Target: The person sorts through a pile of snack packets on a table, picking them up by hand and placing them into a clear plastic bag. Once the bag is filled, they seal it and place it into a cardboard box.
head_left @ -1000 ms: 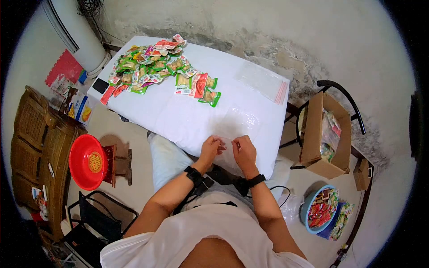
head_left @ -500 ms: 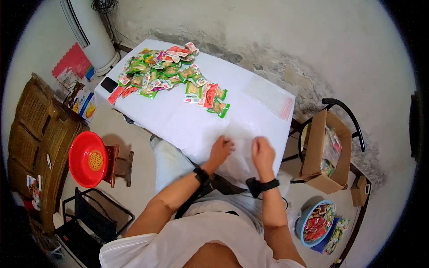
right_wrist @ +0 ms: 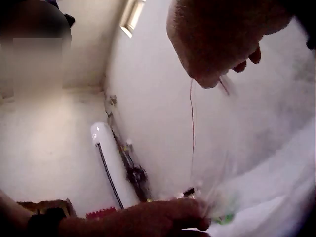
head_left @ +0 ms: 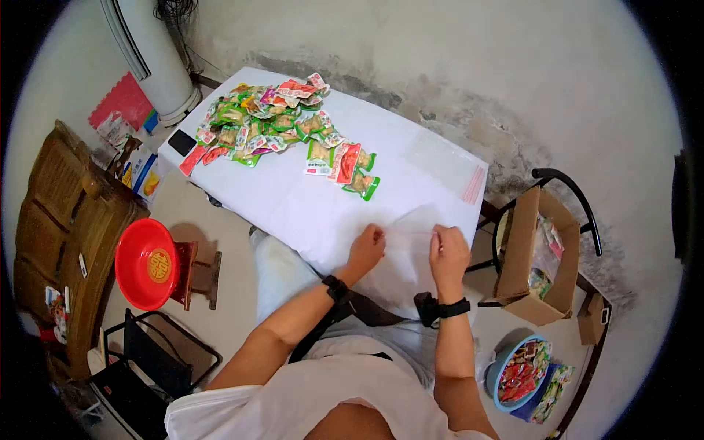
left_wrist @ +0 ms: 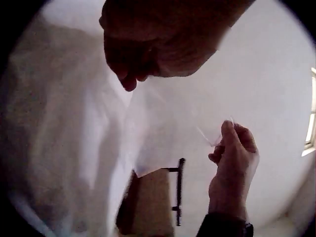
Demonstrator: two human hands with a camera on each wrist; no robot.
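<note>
Farther apart than in the earlier head views, the left hand [head_left: 367, 248] and right hand [head_left: 449, 258] now draw the mouth of a clear bag [head_left: 402, 253] wide between them. Fingers and thumb of each hand are clamped on its rim. The bag hangs by the table's [head_left: 293, 205] near edge, towards the right end; where its bottom lies is hard to tell. A stretch of white cover separates it from the small group of packets [head_left: 342, 163] beyond the left hand. The packet pile [head_left: 260, 121] fills the far left part, with a phone [head_left: 182, 142] near the left edge. Flat clear plastic [head_left: 444, 163] with red stripes lies along the far right corner. A carton [head_left: 522, 271] stands past the right edge.
</note>
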